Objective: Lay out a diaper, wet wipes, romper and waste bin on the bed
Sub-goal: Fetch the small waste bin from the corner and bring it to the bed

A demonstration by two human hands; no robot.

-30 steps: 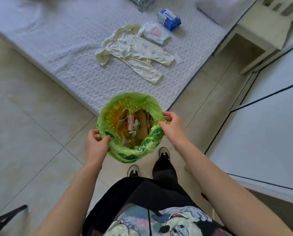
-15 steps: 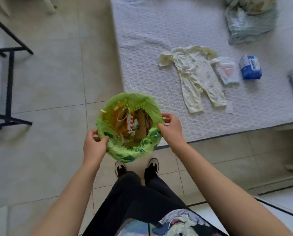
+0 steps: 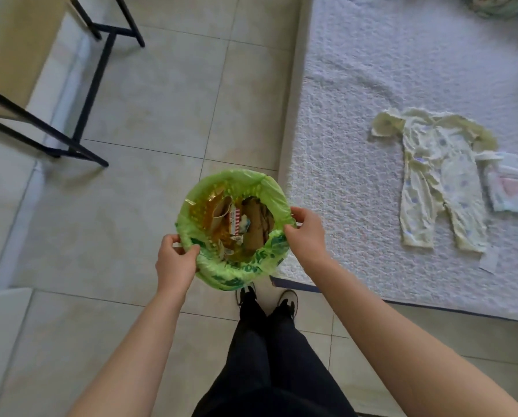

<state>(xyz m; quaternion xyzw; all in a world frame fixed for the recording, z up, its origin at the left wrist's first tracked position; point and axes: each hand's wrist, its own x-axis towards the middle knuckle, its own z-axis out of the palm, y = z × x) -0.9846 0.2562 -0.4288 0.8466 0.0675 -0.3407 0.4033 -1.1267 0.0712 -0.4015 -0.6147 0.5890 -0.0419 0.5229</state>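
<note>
I hold a small waste bin (image 3: 242,266) lined with a green plastic bag, with paper scraps inside, over the floor by the bed's near left corner. My left hand (image 3: 175,258) grips its left rim and my right hand (image 3: 306,233) grips its right rim. On the white bed (image 3: 357,85) a pale yellow romper (image 3: 435,179) lies spread flat. A folded white diaper (image 3: 507,185) lies just right of the romper. The wet wipes are out of view.
Beige tiled floor (image 3: 161,100) lies to the left of the bed. A black metal frame (image 3: 80,94) stands at upper left beside a pale panel. A bundle of cloth (image 3: 498,4) shows at the bed's top right edge. My feet (image 3: 266,299) are near the bed corner.
The view has swung left: the bed and the clothes now sit further right, and the blue wipes pack has left the frame. Both hands keep the same hold on the bin.
</note>
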